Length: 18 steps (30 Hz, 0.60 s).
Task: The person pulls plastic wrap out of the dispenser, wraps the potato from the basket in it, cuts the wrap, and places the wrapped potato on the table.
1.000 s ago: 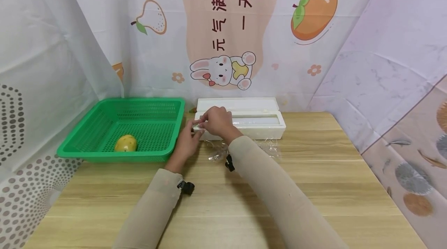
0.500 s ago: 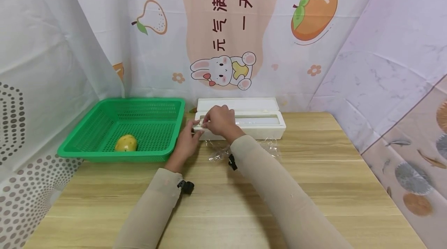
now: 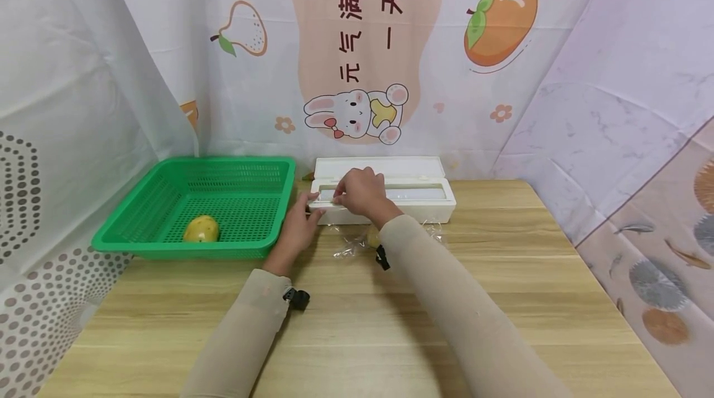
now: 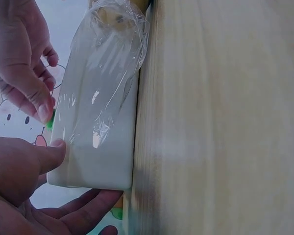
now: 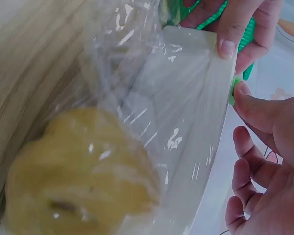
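A long white cling film box stands at the back of the table with its lid raised. My left hand grips its left end, thumb on the top edge and fingers beneath in the left wrist view. Along the front top edge, my right hand pinches a small green slide cutter between thumb and forefinger. Clear cling film hangs down the box front onto the table. Under it lies a yellow potato-like lump, mostly hidden by my right forearm in the head view.
Left of the box is a green perforated basket holding one yellow potato-like item. A printed curtain hangs right behind the box. Bare wooden table stretches in front.
My right hand has slid rightward along the box's front edge with the slide cutter. The left hand keeps its place. Part of the yellow lump now shows beside my right wrist.
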Available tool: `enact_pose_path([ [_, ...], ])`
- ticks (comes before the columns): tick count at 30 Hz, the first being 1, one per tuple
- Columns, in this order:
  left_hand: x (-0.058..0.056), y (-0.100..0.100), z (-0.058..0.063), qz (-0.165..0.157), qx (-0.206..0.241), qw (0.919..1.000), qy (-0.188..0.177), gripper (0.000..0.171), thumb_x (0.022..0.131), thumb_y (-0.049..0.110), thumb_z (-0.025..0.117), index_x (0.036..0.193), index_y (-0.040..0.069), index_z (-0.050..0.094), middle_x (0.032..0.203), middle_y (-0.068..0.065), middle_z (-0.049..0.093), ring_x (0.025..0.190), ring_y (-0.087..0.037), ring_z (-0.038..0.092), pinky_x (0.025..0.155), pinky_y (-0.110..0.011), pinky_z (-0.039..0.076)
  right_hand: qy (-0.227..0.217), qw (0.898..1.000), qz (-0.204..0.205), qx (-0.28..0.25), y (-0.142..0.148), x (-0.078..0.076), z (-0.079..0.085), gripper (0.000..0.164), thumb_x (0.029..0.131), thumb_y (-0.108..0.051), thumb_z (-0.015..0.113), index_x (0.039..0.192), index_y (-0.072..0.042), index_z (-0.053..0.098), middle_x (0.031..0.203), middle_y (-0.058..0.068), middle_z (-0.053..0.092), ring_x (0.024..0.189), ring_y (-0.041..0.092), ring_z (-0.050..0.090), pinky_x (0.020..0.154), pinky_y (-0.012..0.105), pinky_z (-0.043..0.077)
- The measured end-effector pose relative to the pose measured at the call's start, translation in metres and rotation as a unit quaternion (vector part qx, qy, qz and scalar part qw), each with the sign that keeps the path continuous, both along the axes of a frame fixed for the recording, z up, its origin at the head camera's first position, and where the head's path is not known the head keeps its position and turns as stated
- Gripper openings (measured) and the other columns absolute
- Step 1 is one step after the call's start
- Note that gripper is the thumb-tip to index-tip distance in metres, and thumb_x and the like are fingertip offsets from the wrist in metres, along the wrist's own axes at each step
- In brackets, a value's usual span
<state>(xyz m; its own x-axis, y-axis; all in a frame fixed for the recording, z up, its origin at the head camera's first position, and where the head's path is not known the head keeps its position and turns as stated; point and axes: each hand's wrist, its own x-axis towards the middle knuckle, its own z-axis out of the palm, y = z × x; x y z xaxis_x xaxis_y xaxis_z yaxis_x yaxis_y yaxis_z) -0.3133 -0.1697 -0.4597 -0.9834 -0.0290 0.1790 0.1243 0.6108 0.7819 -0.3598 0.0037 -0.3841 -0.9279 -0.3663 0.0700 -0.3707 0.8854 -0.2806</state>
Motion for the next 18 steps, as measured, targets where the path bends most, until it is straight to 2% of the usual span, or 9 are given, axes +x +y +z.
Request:
enact_pose_path([
  [7, 0.002, 0.001, 0.002, -0.009, 0.005, 0.9999, 0.004, 0.042, 0.105, 0.018, 0.061, 0.143, 0.007, 0.047, 0.147, -0.02, 0.057, 0.121, -0.035, 0.058, 0.104, -0.051, 0.047, -0.004, 1.0, -0.005, 0.002, 0.015, -0.001, 0.0, 0.01, 0.091, -0.044, 0.079, 0.084, -0.037, 0.08, 0.098, -0.014, 0.072, 0.101, 0.022, 0.054, 0.091, 0.048, 0.042],
  [14, 0.003, 0.001, 0.004, -0.002, -0.002, 1.0, -0.004, 0.043, 0.106, 0.021, 0.06, 0.145, 0.008, 0.046, 0.142, -0.021, 0.059, 0.119, -0.034, 0.057, 0.103, -0.05, 0.047, -0.012, 1.0, -0.016, 0.003, 0.03, -0.001, 0.002, 0.009, 0.091, -0.046, 0.079, 0.087, -0.038, 0.08, 0.098, -0.014, 0.073, 0.103, 0.023, 0.055, 0.092, 0.047, 0.042],
  [18, 0.002, 0.001, 0.003, -0.002, -0.005, 1.0, -0.008, 0.044, 0.106, 0.022, 0.059, 0.146, 0.009, 0.045, 0.149, -0.018, 0.055, 0.123, -0.033, 0.056, 0.106, -0.051, 0.045, -0.019, 1.0, -0.019, -0.002, 0.04, -0.002, 0.001, 0.009, 0.091, -0.046, 0.079, 0.089, -0.037, 0.081, 0.098, -0.013, 0.073, 0.102, 0.024, 0.055, 0.092, 0.047, 0.042],
])
